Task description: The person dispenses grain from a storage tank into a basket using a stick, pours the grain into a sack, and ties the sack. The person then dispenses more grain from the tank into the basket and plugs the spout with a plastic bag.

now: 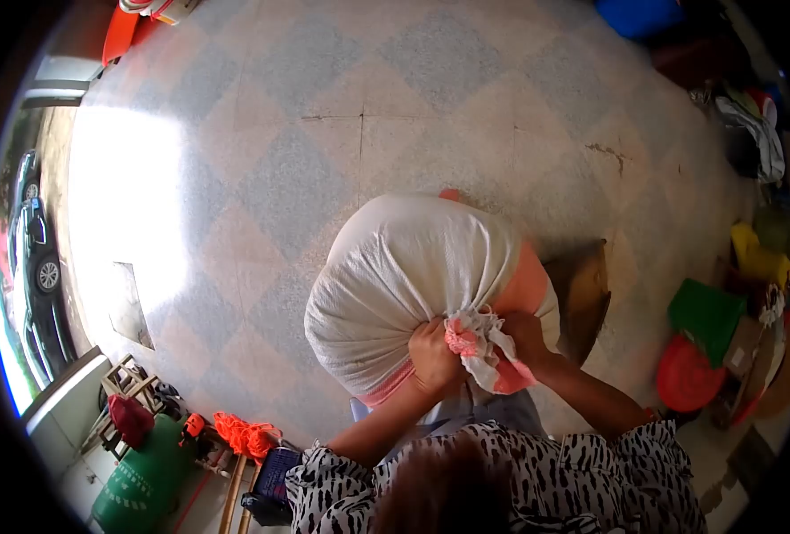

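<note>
A large, full white woven sack (395,267) with pink-red bands stands on the tiled floor in front of my body. Its gathered neck (479,343) is bunched and twisted between my hands. On the left side of the neck, my left hand (437,358) has its fingers wrapped round the gathered cloth. My right hand (524,338) is closed on the other side of the neck, its fingers partly hidden by the bunched cloth. The loose end of the sack flops toward my body.
Beside the sack lies a brown flat piece (580,294). A green container (706,319) and a red round one (690,374) are at the right. Lower left are a green bag (146,476) and orange cord (244,434). A car (39,276) shows outside.
</note>
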The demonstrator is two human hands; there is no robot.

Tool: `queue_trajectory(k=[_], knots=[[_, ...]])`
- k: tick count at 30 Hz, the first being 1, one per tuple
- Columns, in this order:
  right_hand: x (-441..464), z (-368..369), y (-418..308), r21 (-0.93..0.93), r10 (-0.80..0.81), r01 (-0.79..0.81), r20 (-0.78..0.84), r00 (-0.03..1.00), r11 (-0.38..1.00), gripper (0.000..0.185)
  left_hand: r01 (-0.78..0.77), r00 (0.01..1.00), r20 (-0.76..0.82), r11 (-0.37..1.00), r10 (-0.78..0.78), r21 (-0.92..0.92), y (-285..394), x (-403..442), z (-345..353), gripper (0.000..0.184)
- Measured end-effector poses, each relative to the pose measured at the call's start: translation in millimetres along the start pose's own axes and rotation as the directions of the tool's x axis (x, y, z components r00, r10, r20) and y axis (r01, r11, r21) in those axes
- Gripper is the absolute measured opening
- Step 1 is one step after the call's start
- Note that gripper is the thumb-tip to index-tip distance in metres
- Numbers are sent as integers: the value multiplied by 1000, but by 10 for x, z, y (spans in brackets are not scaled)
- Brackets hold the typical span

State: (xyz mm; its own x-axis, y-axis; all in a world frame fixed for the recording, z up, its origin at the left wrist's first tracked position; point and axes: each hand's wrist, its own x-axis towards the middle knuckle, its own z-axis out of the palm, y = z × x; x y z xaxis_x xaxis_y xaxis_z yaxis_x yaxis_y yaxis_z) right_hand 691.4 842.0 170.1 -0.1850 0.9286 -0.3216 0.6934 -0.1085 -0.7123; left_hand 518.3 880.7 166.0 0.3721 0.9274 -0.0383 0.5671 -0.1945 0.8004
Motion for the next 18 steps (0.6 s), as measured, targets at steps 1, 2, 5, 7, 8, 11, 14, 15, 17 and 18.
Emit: queue_trajectory(k=[1,2,5,7,8,11,14,15,17,18], knots=[[18,-15,-122,4,-60,60,53,997,998,23,6,1000,3,1000,-6,3,-45,-115,0,23],[53,-54,-302,18,-55,53,187,981,998,18,130,991,2,977,-132,-169,-117,-227,-27,23],[-58,350,-309,-167,-176,203,162,971,965,21,332,943,96,867,-319,-373,-342,-549,-166,30],[-72,355,-365,-168,-211,238,165,964,957,36,-295,954,73,951,290,86,-231,-403,-530,34],[-65,334,-394,-191,-259,265,56,964,945,39,-267,963,58,956,262,120,-210,-481,-610,36],[-15,123,-402,-266,-399,354,-139,907,897,43,-84,995,-65,988,76,-131,-240,-516,-786,34],[38,-71,-560,-102,-272,257,-192,943,961,46,69,992,-78,934,-102,-352,-196,-583,-855,26],[62,-109,-598,56,-175,186,-160,971,981,49,217,959,-31,797,-283,-564,-174,-610,-865,24],[153,-193,-416,158,-104,137,-199,974,978,51,208,963,-42,833,-266,-513,-220,-534,-867,25],[217,-203,-343,268,-28,89,-224,974,959,52,143,982,-36,857,-185,-496,-196,-506,-935,27]])
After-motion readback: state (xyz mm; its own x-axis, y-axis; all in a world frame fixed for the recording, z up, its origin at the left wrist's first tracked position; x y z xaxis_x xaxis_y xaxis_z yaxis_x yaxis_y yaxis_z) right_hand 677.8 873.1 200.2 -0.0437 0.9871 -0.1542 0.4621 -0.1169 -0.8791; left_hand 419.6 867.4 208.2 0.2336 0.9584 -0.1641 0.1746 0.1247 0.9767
